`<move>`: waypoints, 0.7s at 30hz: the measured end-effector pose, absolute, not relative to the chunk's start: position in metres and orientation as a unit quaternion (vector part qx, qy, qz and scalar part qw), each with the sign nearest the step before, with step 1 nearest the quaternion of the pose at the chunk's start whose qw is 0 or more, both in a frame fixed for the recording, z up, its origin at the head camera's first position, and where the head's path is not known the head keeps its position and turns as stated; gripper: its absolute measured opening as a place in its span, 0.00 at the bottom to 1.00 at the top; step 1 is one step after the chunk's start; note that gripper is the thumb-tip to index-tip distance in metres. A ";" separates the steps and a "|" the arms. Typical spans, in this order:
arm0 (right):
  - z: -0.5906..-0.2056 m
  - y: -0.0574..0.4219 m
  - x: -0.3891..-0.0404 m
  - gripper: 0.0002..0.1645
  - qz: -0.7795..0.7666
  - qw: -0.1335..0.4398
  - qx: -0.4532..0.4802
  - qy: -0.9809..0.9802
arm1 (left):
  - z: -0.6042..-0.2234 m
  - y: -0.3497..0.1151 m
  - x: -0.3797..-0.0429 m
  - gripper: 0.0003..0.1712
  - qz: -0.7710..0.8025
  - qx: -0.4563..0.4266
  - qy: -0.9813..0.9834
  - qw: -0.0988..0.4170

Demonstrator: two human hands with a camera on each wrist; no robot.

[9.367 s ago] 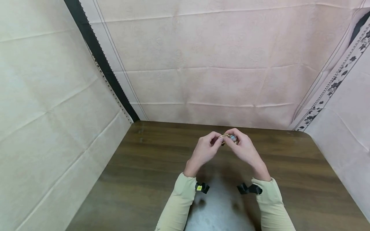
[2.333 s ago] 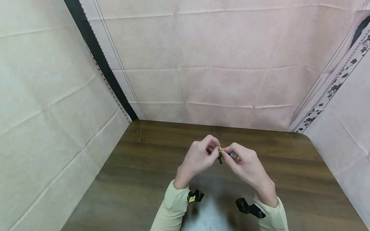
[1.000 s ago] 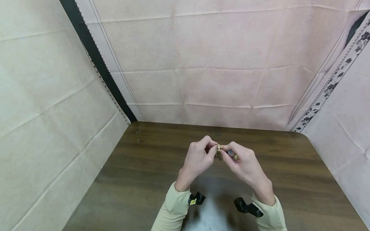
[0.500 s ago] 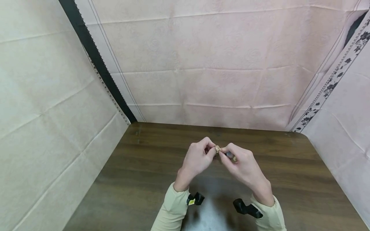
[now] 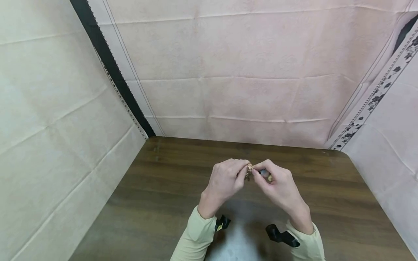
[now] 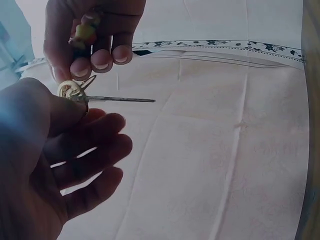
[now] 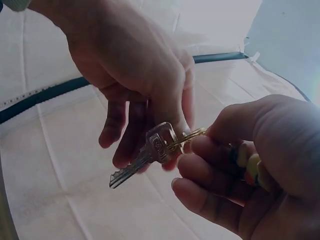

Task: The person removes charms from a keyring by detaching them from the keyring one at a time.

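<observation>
Over the table, my left hand point(image 5: 225, 181) and right hand point(image 5: 277, 185) meet at a small gold key ring point(image 5: 250, 168). Thumb and forefinger of the left pinch the ring, seen close in the left wrist view. A silver key point(image 7: 142, 161) hangs on it, its toothed blade pointing away from the right hand. My right thumb and forefinger pinch the gold end of the keychain point(image 7: 199, 132). Colourful beads point(image 7: 254, 169), yellow among them, lie within the curled right fingers. Fingertips hide part of the ring, so whether the key's loop is fully threaded is unclear.
A brown wooden table point(image 5: 156, 203) lies under both hands, with a bright reflection near its front. Pale cloth sheets point(image 5: 245, 72) hang behind it and at both sides. Black cameras point(image 5: 282, 235) are strapped at the wrists.
Since 9.4 s ago, both hands have come lower in the head view. In the last half second they shifted slightly right, and the left hand rolled, its knuckles now covering more of the fingers.
</observation>
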State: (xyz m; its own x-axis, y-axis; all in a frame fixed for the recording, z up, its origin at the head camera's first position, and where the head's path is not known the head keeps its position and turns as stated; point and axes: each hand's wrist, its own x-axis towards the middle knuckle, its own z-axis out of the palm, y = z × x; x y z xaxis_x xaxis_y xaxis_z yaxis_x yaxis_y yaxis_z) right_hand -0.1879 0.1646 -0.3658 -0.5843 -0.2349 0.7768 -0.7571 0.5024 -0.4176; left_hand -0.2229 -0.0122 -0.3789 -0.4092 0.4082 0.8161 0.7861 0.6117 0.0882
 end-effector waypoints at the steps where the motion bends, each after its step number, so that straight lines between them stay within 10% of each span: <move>1: -0.366 0.163 -0.188 0.11 0.393 0.332 0.316 -0.797 | -0.379 -0.013 -0.223 0.07 -0.239 -0.363 -0.808 0.397; 21: -0.367 0.155 -0.190 0.10 0.399 0.336 0.344 -0.781 | -0.376 -0.017 -0.224 0.13 -0.430 -0.274 -0.819 0.262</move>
